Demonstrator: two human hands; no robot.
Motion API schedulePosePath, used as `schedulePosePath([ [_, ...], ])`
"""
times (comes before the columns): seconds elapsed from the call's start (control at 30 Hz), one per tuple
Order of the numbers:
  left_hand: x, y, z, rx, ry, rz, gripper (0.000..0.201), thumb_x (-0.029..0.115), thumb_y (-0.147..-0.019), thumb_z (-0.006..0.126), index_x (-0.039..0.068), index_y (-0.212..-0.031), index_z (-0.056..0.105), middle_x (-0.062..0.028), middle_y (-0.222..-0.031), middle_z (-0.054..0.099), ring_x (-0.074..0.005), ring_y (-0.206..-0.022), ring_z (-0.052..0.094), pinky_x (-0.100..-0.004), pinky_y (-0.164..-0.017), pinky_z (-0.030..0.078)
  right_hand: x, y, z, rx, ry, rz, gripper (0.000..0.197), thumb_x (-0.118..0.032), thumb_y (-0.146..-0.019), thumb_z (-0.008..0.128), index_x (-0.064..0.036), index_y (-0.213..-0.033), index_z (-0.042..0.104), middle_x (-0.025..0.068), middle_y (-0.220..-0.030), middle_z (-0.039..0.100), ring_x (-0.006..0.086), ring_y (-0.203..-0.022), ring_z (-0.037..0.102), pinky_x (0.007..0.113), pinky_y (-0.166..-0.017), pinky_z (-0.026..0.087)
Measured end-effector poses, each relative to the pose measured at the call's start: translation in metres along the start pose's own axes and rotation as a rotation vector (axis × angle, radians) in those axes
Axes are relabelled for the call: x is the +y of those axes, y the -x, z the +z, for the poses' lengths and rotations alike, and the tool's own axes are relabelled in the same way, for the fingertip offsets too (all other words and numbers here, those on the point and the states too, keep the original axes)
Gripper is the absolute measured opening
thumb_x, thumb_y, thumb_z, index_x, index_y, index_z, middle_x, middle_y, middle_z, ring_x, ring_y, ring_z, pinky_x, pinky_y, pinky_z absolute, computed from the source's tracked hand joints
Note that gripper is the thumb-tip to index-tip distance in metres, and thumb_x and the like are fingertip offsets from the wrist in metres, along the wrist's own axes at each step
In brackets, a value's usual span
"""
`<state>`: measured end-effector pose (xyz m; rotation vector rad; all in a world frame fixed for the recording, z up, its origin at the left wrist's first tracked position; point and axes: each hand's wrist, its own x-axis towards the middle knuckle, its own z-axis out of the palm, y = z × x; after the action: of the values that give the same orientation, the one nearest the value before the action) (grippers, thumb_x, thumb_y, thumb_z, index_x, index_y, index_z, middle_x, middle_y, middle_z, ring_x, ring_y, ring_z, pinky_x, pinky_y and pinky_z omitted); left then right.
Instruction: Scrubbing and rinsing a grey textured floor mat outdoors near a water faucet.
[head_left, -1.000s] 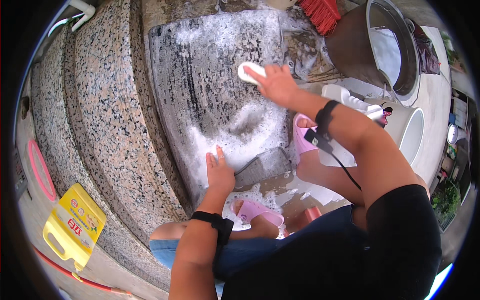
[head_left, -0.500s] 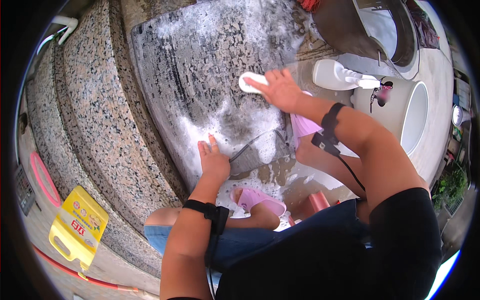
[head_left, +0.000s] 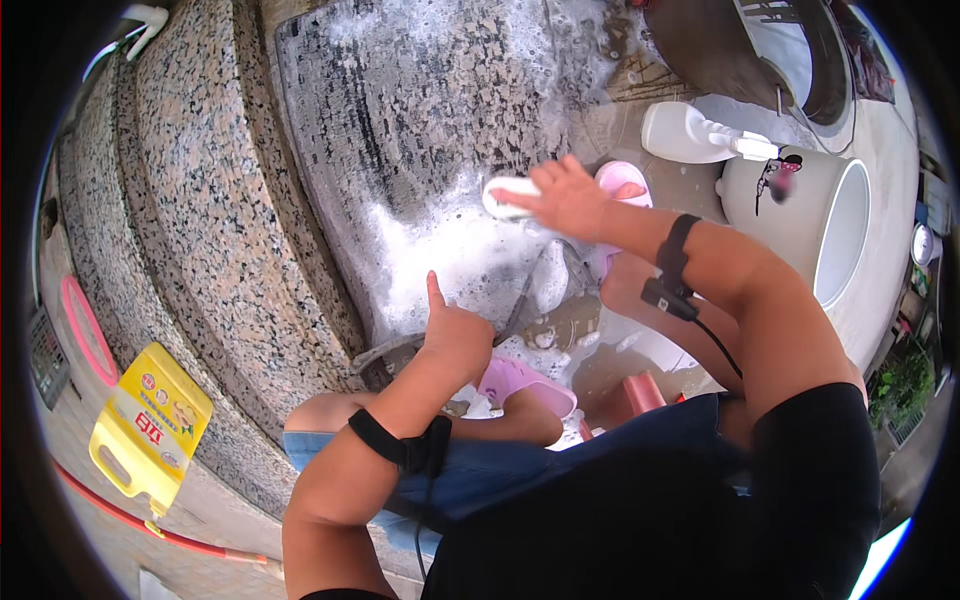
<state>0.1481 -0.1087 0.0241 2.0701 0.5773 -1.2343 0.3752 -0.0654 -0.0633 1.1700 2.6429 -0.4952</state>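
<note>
At the left, the speckled stone steps (head_left: 215,190) run close alongside the grey mat (head_left: 420,120), which lies on the ground with its long axis leading away from the person. White foam (head_left: 420,235) covers its near part. The left hand (head_left: 457,335) is at the near edge, index finger stretched forward over the foam; its other fingers are turned from view, so I cannot tell whether that grip is closed on the edge. Farther right and ahead of it, the white brush (head_left: 505,184) lies over the right side of the foam, its long axis roughly crosswise to the mat's. The right hand (head_left: 568,198) is the nearer one, its grip clamped on the brush, which points left from the palm. Beyond, well apart, is a white spray bottle (head_left: 680,132).
</note>
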Motion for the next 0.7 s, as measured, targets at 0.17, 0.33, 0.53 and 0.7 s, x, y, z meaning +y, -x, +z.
schedulePosePath([
  [0.17, 0.016, 0.002, -0.010, -0.038, -0.015, 0.088, 0.021, 0.015, -0.080, 0.051, 0.016, -0.082, 0.071, -0.0040, -0.078, 0.067, -0.0270, -0.089, 0.063, -0.0679, -0.101, -0.001, -0.001, -0.017, 0.018, 0.098, 0.039, -0.465, 0.055, -0.016, -0.085, 0.046, -0.0432, -0.131, 0.038, -0.0002, -0.082, 0.046, 0.0161, -0.082, 0.048, 0.032, -0.076, 0.033],
  [0.33, 0.022, 0.010, -0.008, 0.025, -0.061, 0.063, 0.021, 0.014, -0.081, 0.050, 0.015, -0.080, 0.071, -0.0015, -0.074, 0.066, -0.0219, -0.081, 0.065, -0.0673, -0.102, -0.002, 0.057, -0.075, -0.022, 0.253, 0.121, 0.241, 0.067, -0.017, -0.083, 0.055, -0.0357, -0.140, 0.025, 0.0087, -0.095, 0.052, 0.0227, -0.091, 0.048, 0.037, -0.078, 0.031],
  [0.53, 0.020, 0.023, -0.002, 0.077, 0.021, 0.041, 0.021, 0.014, -0.081, 0.049, 0.014, -0.081, 0.071, -0.0016, -0.076, 0.067, -0.0208, -0.080, 0.065, -0.0664, -0.102, -0.001, -0.059, -0.019, 0.016, -0.043, -0.103, -0.295, 0.056, -0.016, -0.087, 0.045, -0.0415, -0.135, 0.033, 0.0053, -0.090, 0.051, 0.0198, -0.089, 0.049, 0.036, -0.080, 0.032],
  [0.7, 0.026, 0.041, -0.006, 0.078, 0.025, 0.053, 0.019, 0.015, -0.081, 0.051, 0.015, -0.078, 0.070, -0.0012, -0.073, 0.066, -0.0204, -0.079, 0.065, -0.0652, -0.103, 0.000, 0.013, -0.072, -0.016, 0.085, 0.175, -0.211, 0.063, -0.015, -0.085, 0.052, -0.0431, -0.136, 0.028, 0.0050, -0.093, 0.053, 0.0186, -0.090, 0.050, 0.033, -0.077, 0.032],
])
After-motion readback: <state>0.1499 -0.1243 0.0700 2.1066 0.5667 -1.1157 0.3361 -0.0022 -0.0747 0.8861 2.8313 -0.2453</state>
